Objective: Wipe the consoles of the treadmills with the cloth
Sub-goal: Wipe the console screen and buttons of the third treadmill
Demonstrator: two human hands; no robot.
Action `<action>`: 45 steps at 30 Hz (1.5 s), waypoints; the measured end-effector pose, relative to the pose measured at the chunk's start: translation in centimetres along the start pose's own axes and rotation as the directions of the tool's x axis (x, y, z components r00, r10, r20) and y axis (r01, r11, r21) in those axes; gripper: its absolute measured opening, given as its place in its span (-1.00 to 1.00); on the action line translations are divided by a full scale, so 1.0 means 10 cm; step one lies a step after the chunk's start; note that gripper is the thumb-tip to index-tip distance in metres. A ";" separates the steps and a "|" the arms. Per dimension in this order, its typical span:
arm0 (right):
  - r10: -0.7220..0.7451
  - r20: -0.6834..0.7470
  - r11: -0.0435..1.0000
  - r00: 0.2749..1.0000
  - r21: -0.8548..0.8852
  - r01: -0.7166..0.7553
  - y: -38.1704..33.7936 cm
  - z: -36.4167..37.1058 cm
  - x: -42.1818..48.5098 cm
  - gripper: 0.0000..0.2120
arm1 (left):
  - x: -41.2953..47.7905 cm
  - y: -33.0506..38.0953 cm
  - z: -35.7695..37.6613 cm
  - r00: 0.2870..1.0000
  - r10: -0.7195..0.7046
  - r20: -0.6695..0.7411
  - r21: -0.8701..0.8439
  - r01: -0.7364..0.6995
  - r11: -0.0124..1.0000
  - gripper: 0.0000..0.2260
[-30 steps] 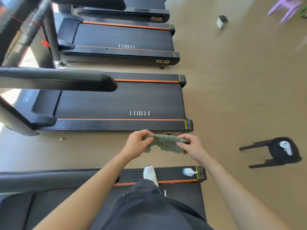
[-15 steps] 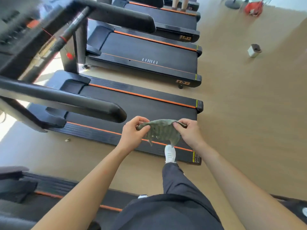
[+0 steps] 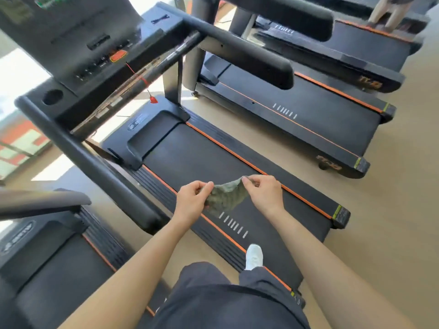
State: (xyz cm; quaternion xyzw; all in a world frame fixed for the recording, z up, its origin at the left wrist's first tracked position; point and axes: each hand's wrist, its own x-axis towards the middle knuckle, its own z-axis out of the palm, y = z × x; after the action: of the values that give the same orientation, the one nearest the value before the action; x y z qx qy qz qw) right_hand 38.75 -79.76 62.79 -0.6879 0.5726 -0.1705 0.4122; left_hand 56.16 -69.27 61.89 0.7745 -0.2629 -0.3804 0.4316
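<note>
Stretching the green cloth (image 3: pixel 224 198) between both hands, we are holding it in the air above the belt (image 3: pixel 194 157) of the middle treadmill. Its long axis is running from lower left up to upper right. The top edge is pulling fairly taut while the rest is sagging below in a loose fold.

At the upper left, the console (image 3: pixel 88 43) is smearing with motion. We are making out an orange button (image 3: pixel 118 55) and rows of dark keys, but no labels. A red clip (image 3: pixel 153 99) is dangling on a cord below it. The nearest treadmill, at the lower left, is running off the frame edge. The cloth's lower-left end is disappearing behind our own fingers, and its weave is too soft to read. At the top right, another person's legs (image 3: pixel 389 10) are showing only in part, cropped by the frame.

Our left hand (image 3: pixel 192 203) is pinching the lower-left end of the cloth between thumb and fingertips. Our right hand (image 3: pixel 264 193) is pinching the raised upper-right corner the same way, with the other fingers curling in. The cloth is hanging between the two hands, just right of the handrail (image 3: pixel 99 167) and well apart from the console. Below it, our white shoe (image 3: pixel 254 256) is resting on the treadmill's side rail.
</note>
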 end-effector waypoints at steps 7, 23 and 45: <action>-0.015 0.170 0.957 0.985 0.288 -0.035 -0.77 -0.02 1.10 -0.80 | 0.62 0.63 -0.20 0.986 0.090 -0.137 -0.104 -0.105 0.989 -0.91; -0.193 0.369 0.922 0.909 0.384 0.040 -2.77 0.82 3.78 -0.70 | 3.38 1.26 -1.16 0.866 0.187 -0.463 -0.127 -0.274 0.953 -0.84; -0.474 0.429 0.813 0.769 0.548 0.196 -5.16 2.14 7.12 -0.87 | 6.84 2.84 -2.47 0.588 0.161 -0.793 -0.027 -0.297 0.954 -0.81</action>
State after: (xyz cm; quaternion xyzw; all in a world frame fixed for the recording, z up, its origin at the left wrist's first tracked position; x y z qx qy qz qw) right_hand 107.62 -137.68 72.29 -0.6789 0.2339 -0.1738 0.6739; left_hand 113.20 -121.92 70.11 0.7853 -0.1156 0.0343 0.6073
